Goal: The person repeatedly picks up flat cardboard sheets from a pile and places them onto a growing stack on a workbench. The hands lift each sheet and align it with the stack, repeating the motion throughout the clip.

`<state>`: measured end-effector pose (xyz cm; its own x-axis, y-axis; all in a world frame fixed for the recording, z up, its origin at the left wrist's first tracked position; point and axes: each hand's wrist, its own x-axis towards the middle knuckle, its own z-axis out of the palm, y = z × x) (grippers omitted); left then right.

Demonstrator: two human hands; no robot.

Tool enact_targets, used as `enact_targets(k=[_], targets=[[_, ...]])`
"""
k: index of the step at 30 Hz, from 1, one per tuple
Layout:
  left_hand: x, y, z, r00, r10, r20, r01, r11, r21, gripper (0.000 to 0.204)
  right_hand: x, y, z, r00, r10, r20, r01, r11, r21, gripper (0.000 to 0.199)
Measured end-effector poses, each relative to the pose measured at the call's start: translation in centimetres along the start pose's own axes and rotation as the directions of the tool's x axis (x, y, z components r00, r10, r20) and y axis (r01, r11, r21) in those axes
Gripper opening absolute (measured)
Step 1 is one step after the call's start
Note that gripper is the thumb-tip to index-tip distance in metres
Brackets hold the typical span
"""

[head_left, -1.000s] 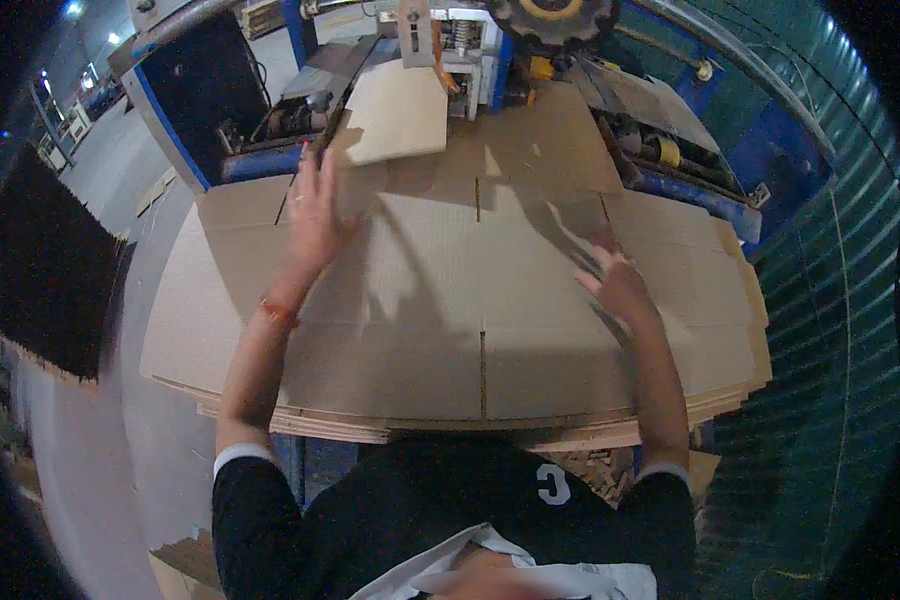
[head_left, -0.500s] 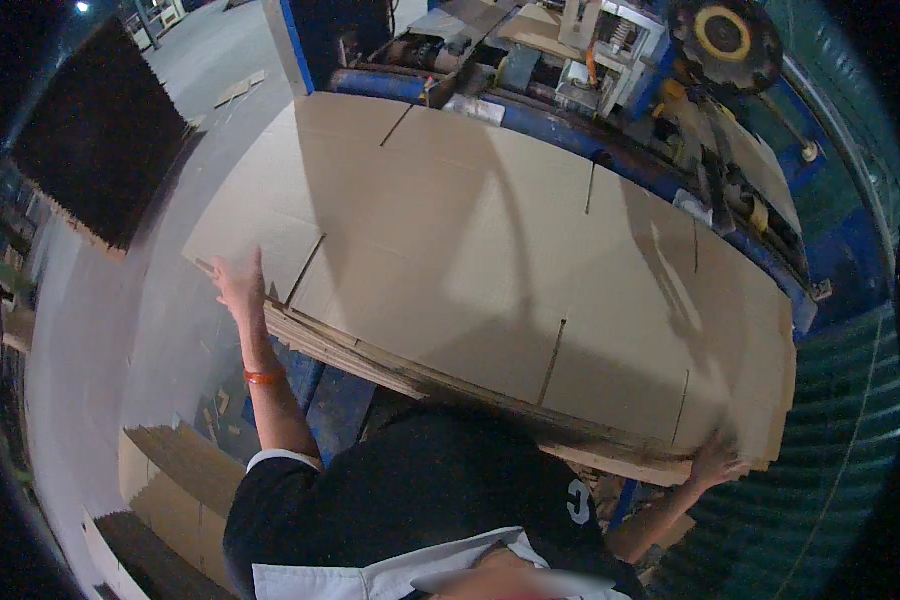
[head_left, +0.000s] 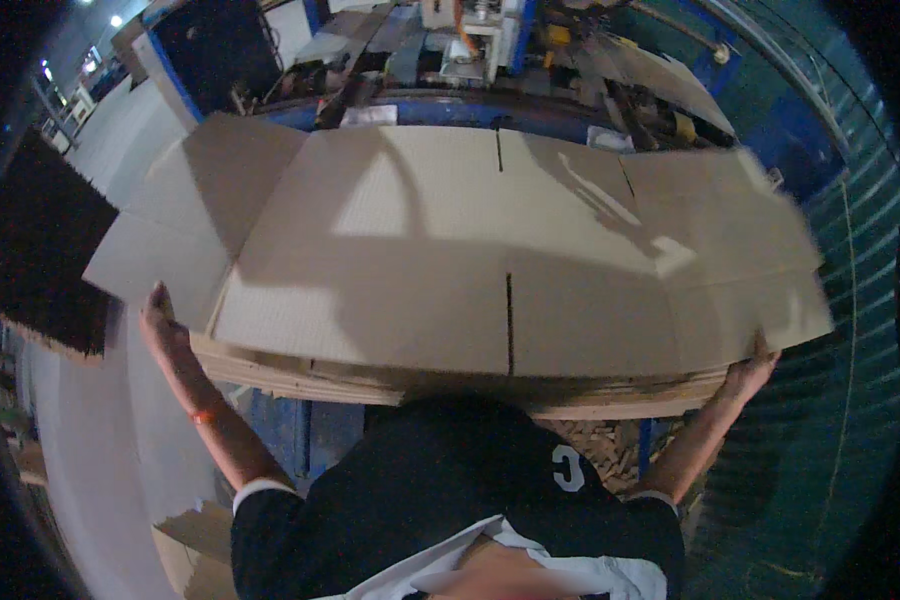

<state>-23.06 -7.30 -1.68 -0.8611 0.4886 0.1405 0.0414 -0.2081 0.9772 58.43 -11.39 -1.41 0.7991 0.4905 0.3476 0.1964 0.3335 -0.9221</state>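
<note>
A wide brown cardboard sheet [head_left: 410, 290] with slots and crease lines spans the space before me. Its left and right end panels bend up along the creases. My left hand [head_left: 167, 325] grips the near edge of the left panel, thumb on top and the other fingers mostly hidden below. At the near right corner my right hand [head_left: 753, 372] pinches the edge in the same way. Under the sheet lies a stack of cardboard sheets [head_left: 620, 397], only its near edges showing.
Beyond the sheet stands a blue machine [head_left: 440, 105] with rollers and metal parts. A tall dark stack of cardboard [head_left: 45, 240] is at far left, another cardboard pile [head_left: 195, 545] at lower left. A green corrugated wall [head_left: 790, 440] runs along the right. Scraps [head_left: 600, 450] lie below the stack.
The top sheet has lifted off the stack at its ends, its side panels now bent up. My left hand has closed on its edge, and my right hand has moved up and farther away. My view has turned.
</note>
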Motion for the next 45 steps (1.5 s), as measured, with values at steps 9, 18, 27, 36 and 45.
enact_targets(k=[9,18,27,36,45], targets=[[-17.1,0.6,3.3,0.721,0.267,0.64,-0.402,0.913,0.073,0.03,-16.1,-5.1,3.7,0.546,-0.157,0.823,0.655,0.692,-0.303,0.036],[-20.4,1.9,9.6,-0.046,-0.037,0.998,-0.943,0.33,-0.031,0.066,-15.2,-0.7,8.2,-0.001,-0.067,0.998,0.88,0.474,0.033,0.053],[-15.2,-0.5,14.7,0.052,0.139,0.989,-0.912,0.41,-0.01,0.079,-9.0,1.1,16.9,0.0,0.016,1.0,0.942,0.336,-0.005,0.081],[-9.4,-5.2,27.1,0.084,0.425,0.901,-0.936,0.343,-0.074,0.076,-2.2,7.4,27.7,0.112,0.008,0.994,0.939,0.327,-0.108,0.074],[-18.1,-1.2,23.8,-0.075,0.133,0.988,-0.8,0.584,-0.139,0.065,2.4,13.8,37.6,0.225,-0.25,0.942,0.934,0.331,-0.135,0.05]])
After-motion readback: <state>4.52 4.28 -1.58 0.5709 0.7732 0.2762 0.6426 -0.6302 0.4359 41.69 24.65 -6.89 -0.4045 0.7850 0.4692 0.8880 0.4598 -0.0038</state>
